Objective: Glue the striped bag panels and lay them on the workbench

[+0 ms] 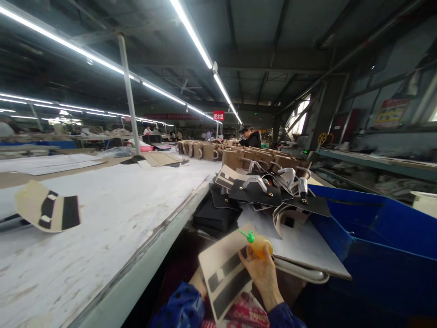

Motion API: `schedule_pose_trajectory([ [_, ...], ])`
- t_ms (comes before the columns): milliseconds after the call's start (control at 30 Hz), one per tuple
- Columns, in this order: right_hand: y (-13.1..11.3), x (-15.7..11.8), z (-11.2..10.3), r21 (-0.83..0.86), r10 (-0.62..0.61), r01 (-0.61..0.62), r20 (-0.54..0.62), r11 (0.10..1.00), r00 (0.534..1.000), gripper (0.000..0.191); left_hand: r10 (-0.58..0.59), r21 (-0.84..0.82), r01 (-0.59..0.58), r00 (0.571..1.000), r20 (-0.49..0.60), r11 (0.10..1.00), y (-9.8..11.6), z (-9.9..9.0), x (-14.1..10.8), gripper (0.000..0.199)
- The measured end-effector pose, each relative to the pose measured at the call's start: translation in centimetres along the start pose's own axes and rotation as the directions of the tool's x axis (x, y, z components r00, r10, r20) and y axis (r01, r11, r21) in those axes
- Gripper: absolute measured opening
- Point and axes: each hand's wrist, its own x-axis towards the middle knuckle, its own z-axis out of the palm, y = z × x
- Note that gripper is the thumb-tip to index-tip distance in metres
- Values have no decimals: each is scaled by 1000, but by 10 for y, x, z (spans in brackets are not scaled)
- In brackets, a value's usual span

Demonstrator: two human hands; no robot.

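Strip lights [191, 33] run over a big workshop hall, w/ a long pale worktop [136, 196] filling our view from 9 round to 7 o'clock, its surface scuffed. Going L to R: a curved panel [70, 212], pale w/ black bands, sits on it btwn 8 and 9. At 6, our left hand [200, 281] is mostly behind a flat panel [221, 255], cream w/ dark bands, tilted up off the worktop edge; fingers hidden, so can't tell how they're set. Just R of that, toward 5, our right hand [262, 273] has its fingers closed round a yellow squeeze bottle [262, 245], green spout [251, 237] aimed approx. 10, over the flat panel's top corner. Beyond, a black stack [213, 216] at 6 and a heap of handled pieces [254, 191] at 4, nr a board [314, 246]; blue bin [392, 250] btwn 3 and 4.

Risks, as we judge: too hard a squeeze w/ the spout this close cd blob liquid (prob. glue, can't confirm) on the pale face. Flat panel has no worktop under it, so a slack left hand cd let it tip or drop twd our lap. Heap's loosely piled; a R elbow knock cd slide bits off, b/c they overlap at odd angles.
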Motion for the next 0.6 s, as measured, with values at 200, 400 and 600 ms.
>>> schedule_pose_trajectory([
  [200,3,5,-7,-56,35,-35,-5,998,999,50,-63,-65,64,998,21,996,-12,-34,-53,108],
  [400,7,4,-6,-161,10,-16,-35,987,999,59,-158,-5,159,970,-183,987,-34,-29,-40,75],
  [600,1,-20,33,-411,-158,172,69,895,985,59,-87,-8,88,974,-208,996,-16,-4,-41,50],
])
